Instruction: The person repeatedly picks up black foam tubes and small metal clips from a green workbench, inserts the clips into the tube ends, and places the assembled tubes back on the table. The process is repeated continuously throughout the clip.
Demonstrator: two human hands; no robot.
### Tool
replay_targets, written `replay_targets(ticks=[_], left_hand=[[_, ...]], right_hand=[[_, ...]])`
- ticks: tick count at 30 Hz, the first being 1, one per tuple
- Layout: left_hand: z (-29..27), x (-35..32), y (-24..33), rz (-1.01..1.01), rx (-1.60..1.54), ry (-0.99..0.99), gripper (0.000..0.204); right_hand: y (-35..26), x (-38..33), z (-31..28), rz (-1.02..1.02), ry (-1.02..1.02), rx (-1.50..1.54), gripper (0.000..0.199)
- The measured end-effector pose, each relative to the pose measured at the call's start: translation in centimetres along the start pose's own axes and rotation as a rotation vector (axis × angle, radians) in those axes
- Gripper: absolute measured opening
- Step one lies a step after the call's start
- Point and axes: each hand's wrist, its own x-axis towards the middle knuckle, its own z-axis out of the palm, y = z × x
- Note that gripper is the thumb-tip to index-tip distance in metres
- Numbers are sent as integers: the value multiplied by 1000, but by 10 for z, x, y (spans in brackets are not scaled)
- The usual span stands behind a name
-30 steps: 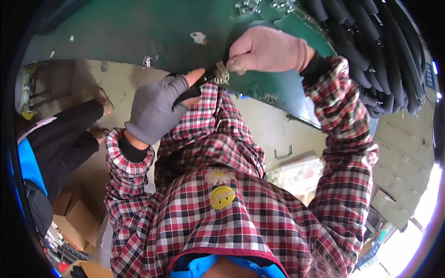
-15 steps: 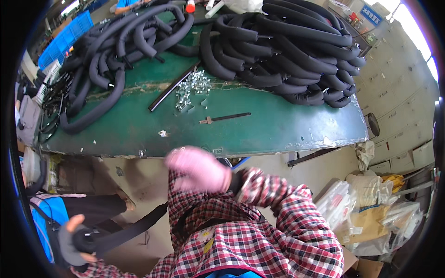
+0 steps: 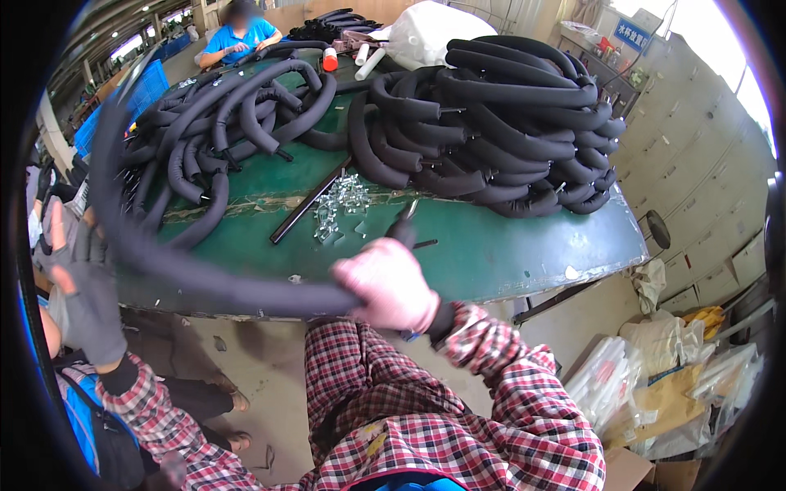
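Observation:
My right hand (image 3: 391, 286), in a pink glove, is closed around a long black foam-covered tube (image 3: 246, 290) near one end, over the table's front edge. A bare metal tip sticks out of that end. The tube sweeps left and curls upward, blurred by motion. My left hand (image 3: 92, 307), in a grey glove with bare fingertips, is raised at the far left beside the tube's curve, fingers apart. Small clear or metal clips (image 3: 342, 200) lie in a heap on the green table (image 3: 491, 254), beside a dark rod (image 3: 307, 203). A flat dark strip (image 3: 426, 243) is partly hidden behind the tube.
A large pile of bent foam-covered tubes (image 3: 508, 123) fills the table's right back, with another pile (image 3: 237, 114) at left. Behind stand a red-and-white container (image 3: 330, 60) and a white bag (image 3: 434, 33). A co-worker in blue (image 3: 239, 37) sits opposite. Plastic-wrapped packages (image 3: 614, 380) lie at right.
The tube has risen from the lower left to above the table edge. My right hand now grips its end; my left hand has moved up and let go. The view has tilted up.

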Motion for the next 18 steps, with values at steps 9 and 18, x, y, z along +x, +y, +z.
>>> replay_targets(ticks=[9,18], left_hand=[[23,-28,-179,-483,306,-30,38],[-11,122,-336,-4,934,96,52]], right_hand=[[184,62,-79,391,450,-552,57],[237,50,-19,463,564,-857,73]])
